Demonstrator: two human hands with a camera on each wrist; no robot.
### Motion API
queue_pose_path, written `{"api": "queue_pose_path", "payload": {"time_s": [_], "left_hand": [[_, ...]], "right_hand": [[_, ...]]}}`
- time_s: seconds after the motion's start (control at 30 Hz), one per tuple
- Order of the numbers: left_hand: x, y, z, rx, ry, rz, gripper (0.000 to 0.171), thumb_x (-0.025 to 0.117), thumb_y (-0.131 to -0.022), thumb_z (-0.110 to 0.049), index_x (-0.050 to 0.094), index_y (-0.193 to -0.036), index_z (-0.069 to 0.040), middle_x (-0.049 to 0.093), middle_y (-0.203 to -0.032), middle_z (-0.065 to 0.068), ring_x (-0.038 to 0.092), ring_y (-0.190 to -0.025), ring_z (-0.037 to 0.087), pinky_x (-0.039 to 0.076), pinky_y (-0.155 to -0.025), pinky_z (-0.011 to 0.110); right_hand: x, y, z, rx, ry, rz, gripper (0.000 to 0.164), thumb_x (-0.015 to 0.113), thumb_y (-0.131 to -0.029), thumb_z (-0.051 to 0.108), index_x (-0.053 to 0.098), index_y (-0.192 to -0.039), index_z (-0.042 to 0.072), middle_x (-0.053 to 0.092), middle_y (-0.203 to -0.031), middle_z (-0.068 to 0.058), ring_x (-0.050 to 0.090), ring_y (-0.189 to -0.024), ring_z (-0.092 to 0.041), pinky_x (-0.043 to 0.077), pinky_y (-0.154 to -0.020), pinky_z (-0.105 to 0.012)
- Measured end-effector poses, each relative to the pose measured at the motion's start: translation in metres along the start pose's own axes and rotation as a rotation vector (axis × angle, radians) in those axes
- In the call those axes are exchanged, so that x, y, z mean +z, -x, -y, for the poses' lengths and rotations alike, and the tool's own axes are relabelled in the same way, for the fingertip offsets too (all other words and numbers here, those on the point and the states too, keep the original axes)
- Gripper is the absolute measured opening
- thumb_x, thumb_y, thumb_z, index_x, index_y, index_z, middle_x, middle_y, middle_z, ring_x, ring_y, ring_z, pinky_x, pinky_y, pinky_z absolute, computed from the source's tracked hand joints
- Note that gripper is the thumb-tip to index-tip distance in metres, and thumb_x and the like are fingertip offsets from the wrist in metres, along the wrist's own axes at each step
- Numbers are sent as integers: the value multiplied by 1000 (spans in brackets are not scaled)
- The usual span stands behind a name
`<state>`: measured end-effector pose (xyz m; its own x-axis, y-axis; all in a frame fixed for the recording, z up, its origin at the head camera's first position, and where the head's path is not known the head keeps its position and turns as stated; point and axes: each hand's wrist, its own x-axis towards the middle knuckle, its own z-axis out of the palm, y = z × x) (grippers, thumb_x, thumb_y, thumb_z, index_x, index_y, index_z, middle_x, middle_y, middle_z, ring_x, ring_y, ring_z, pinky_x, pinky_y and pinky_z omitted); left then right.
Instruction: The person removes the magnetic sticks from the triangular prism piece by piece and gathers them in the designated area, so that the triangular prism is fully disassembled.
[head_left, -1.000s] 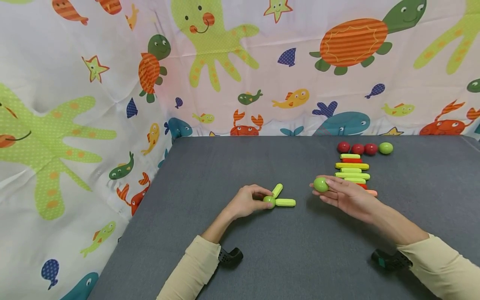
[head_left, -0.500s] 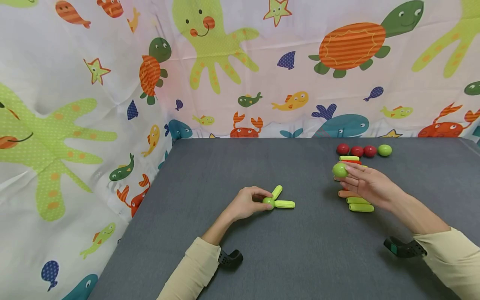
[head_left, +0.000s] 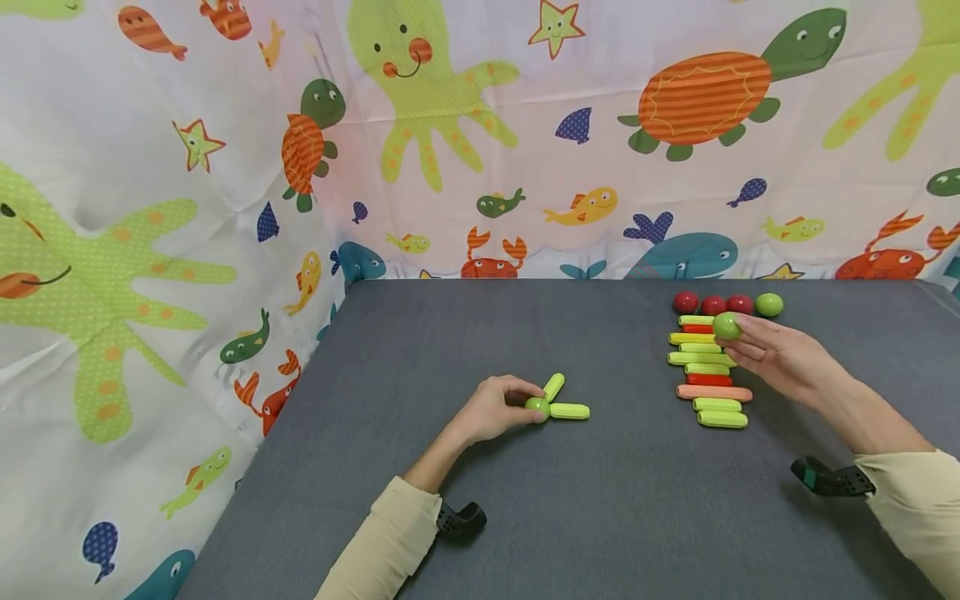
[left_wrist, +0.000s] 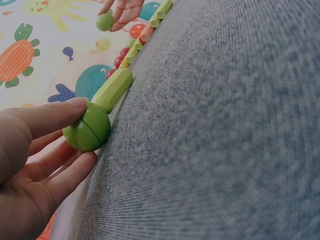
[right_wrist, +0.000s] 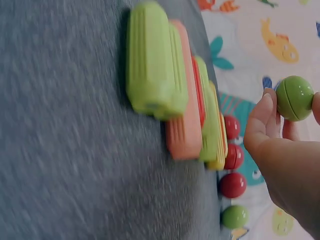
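Note:
My left hand [head_left: 491,410] pinches a green ball [left_wrist: 92,127] between thumb and fingers, low over the grey table. Two light-green ribbed rods meet at that ball in the head view: a slanted rod [head_left: 554,387] pointing away and a level rod [head_left: 570,412] pointing right. My right hand [head_left: 791,360] holds a second green ball [right_wrist: 295,98] by its fingertips, raised from the table with a seam showing round it. In the head view this ball overlaps the right side of a column of ribbed rods [head_left: 708,358].
Behind the rod column, a row of balls runs along the table's back: three red balls [head_left: 713,306] and one green ball [head_left: 768,305]. The column mixes green, yellow, red and salmon rods [head_left: 713,392] of differing lengths. A sea-animal curtain [head_left: 450,233] borders the table behind and at left.
My right hand has carried its green ball rightward and toward the back, from near the middle to beside the far rods. The left hand stays put on its ball.

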<state>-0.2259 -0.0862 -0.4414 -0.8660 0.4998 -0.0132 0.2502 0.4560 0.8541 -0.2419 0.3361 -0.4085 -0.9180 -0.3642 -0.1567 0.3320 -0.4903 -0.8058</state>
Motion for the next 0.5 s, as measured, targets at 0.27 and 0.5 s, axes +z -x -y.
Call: {"api": "queue_pose_path", "payload": {"time_s": [0.27, 0.5], "left_hand": [[1, 1, 1, 9, 9, -5, 31, 77, -82, -14, 71, -112, -9, 62, -104, -2, 60, -94, 10, 49, -77, 25], [1, 1, 4, 24, 7, -6, 30, 78, -81, -14, 71, -110, -9, 62, -102, 0, 60, -92, 12, 49, -77, 26]], "right_hand": [[-25, 1, 13, -40, -59, -144, 21, 50, -99, 12, 71, -101, 12, 69, -100, -3, 66, -93, -17, 52, -79, -29], [-44, 2, 21, -38, -93, -258, 16, 57, -95, 11, 73, -93, 11, 70, -93, -2, 67, -87, -17, 53, -76, -29]]}}
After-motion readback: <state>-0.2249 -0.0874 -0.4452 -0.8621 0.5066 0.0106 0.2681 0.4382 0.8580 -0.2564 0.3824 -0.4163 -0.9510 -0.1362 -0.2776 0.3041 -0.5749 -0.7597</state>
